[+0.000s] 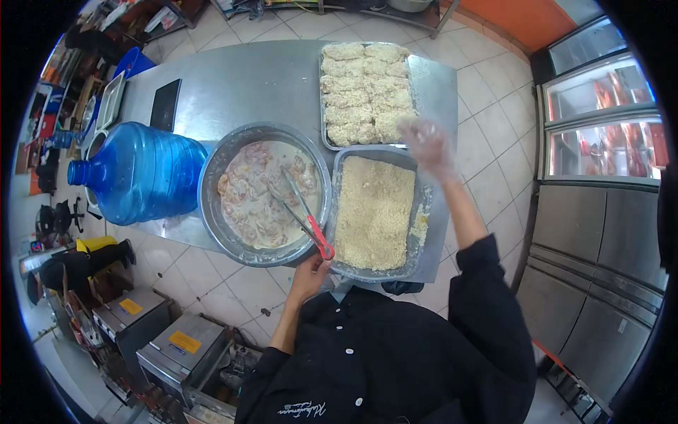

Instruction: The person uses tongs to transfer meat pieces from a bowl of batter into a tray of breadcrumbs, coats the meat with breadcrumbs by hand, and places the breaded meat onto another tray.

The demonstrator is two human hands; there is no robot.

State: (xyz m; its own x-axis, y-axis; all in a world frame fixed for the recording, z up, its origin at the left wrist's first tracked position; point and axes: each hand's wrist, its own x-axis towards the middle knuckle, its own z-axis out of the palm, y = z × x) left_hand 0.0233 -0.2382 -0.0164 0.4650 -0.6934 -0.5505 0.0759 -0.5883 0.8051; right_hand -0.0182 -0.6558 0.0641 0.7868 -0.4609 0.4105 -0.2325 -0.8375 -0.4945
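My left hand is at the near rim of a round metal basin, just below the red handle end of metal tongs. Its fingertips are partly hidden, so whether it grips the rim or the tongs is unclear. Raw meat pieces sit in a milky liquid in the basin, and the tongs lean into them. A rectangular grey tub holds pale crumb coating. Blurred by motion, my right hand, in a clear glove, hovers at or touches the lower right corner of a metal tray with rows of crumb-coated pieces.
A large blue water bottle lies on its side left of the basin on the steel table. Behind it is a flat black object. A lit glass-door refrigerator stands right, steel appliances lower left. Another person is at far left.
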